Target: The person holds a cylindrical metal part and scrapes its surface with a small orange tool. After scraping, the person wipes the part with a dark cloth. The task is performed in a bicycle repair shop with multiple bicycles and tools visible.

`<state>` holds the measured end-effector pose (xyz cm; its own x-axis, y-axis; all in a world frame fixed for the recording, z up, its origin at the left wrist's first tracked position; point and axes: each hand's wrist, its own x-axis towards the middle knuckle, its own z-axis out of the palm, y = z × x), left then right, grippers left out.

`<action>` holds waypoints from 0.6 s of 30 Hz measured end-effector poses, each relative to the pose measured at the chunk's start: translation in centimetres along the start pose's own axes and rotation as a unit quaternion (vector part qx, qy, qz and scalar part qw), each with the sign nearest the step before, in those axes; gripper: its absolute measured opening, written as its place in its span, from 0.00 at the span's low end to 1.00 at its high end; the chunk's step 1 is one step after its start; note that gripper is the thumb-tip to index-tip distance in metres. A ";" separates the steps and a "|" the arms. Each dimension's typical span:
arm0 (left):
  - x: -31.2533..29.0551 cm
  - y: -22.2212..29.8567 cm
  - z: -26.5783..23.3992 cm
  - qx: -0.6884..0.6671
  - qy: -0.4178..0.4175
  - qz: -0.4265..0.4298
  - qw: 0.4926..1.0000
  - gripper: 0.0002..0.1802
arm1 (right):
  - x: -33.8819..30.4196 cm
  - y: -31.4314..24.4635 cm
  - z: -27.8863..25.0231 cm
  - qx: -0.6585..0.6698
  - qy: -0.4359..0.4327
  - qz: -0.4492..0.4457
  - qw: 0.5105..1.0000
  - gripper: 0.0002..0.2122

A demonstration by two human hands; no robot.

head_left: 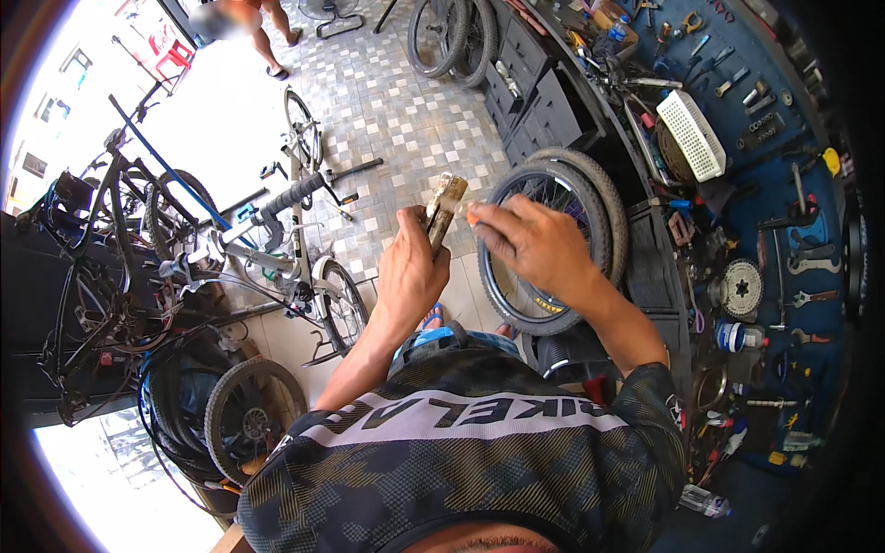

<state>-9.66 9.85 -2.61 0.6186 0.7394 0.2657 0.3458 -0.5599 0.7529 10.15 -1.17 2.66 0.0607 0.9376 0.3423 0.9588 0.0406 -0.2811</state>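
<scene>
Two hands up in front of my shirt, both occupied. My left hand has its fingers wrapped round the lower end of a grubby, brownish-gold slotted bar, with the top end poking out past my grip, tilted a bit to the right. My right hand is just beside it, thumb and fingers pinched nearly together on a small piece with an orange bit. It's tiny and partly covered, so I can't say for sure what that piece is or whether it's touching the bar.

Down below are the tiled floor and my blue sandals. Just past my right hand there's a pair of wheels side by side. Off to my right is the bench stuff: white plastic basket, a cassette, loads of hand tools. Over on my left, a silver bike with a grey-wrapped handlebar and a dark frame. Someone's legs are up near the far end.
</scene>
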 end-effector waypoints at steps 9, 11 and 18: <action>-0.1 -0.3 0.1 -0.014 -0.002 0.002 1.000 0.29 | 0.3 0.3 -0.3 -0.016 0.010 0.002 1.000 0.14; 0.0 -0.5 0.3 -0.011 0.006 0.012 1.000 0.30 | 0.7 0.9 -0.3 -0.010 0.009 0.039 0.999 0.16; -0.1 -0.4 0.2 -0.015 0.003 0.005 1.000 0.29 | 0.4 0.9 0.2 -0.001 0.007 0.018 1.000 0.16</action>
<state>-9.74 9.90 -3.01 0.6178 0.7360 0.2769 0.3185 -0.5561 0.7676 11.02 -0.72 2.37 0.0983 0.9335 0.3448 0.9566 0.0069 -0.2915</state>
